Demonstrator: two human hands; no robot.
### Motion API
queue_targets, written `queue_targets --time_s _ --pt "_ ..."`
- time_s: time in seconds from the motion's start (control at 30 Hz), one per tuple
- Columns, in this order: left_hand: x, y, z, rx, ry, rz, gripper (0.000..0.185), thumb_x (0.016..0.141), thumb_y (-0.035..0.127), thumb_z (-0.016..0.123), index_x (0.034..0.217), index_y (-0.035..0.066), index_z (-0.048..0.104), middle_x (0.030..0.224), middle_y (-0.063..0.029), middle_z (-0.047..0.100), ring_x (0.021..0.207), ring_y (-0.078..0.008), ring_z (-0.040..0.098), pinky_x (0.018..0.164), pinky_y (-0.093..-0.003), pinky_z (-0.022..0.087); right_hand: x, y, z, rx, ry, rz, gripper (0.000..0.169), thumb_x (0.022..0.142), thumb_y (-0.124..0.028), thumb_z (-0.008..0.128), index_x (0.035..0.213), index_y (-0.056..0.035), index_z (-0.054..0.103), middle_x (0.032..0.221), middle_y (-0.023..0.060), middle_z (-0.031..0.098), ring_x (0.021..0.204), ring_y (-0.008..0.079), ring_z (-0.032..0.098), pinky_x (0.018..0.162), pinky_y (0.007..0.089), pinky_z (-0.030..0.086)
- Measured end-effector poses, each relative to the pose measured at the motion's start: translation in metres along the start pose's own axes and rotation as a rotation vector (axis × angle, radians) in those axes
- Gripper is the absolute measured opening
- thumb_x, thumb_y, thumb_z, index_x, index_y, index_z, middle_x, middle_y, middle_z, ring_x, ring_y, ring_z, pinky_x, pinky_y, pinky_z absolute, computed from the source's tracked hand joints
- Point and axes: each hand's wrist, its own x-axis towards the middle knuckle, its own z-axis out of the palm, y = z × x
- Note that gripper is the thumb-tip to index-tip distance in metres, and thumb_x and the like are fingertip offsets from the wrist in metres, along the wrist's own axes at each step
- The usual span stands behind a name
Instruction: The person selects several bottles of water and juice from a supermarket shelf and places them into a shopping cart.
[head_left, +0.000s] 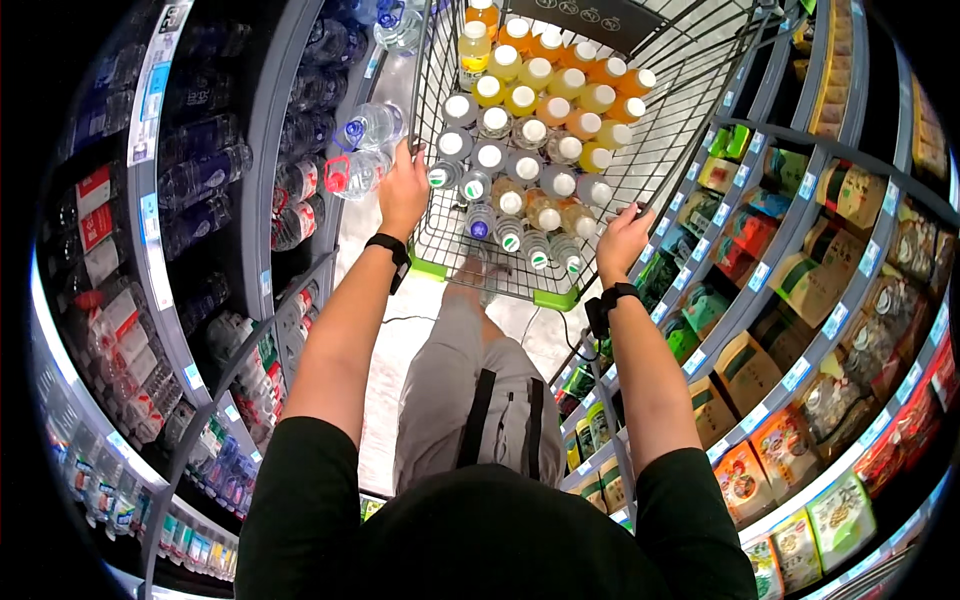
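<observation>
A wire shopping cart (442, 259) stands before me, its basket loaded with rows of capped plastic bottles, some holding orange drink (641, 81), some yellow drink (506, 64), others clear or pale. My left hand (403, 191) is closed around the cart's rim at its left near corner. On the right near corner, my right hand (624, 238) grips the rim too. Two large water bottles, one with a red handle (358, 174) and one with a blue handle (371, 126), are just left of the cart beside my left hand. Each wrist wears a black band.
Shelves of bottled water (206, 165) run along the left side. Shelves with packaged dry foods (810, 277) line the right, close to the cart. Pale floor (405, 330) shows around my legs, with a thin black cable (566, 330) hanging near my right wrist.
</observation>
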Motion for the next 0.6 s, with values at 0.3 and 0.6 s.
queue_targets --time_s 0.3,0.6 --pt "0.098 0.046 0.010 0.046 -0.023 0.038 0.035 0.104 0.019 0.059 0.136 0.007 0.052 0.093 -0.0214 0.075 0.077 -0.0451 0.071 0.063 -0.0547 0.056 0.085 -0.048 0.021 0.032 0.003 0.081 0.027 0.110 -0.026 0.051 0.120 -0.0005 0.050 0.086 0.0200 0.073 0.076 0.0378 0.073 0.069 0.0483 0.055" --pt "0.193 0.083 0.029 0.048 -0.054 0.009 0.038 0.104 0.022 0.059 0.139 0.008 0.051 0.091 -0.0220 0.075 0.077 -0.0435 0.072 0.067 -0.0540 0.057 0.177 -0.084 0.045 -0.049 0.023 0.007 0.030 0.111 -0.027 0.049 0.119 0.0014 0.048 0.091 0.0196 0.072 0.074 0.0344 0.073 0.065 0.0448 0.056"
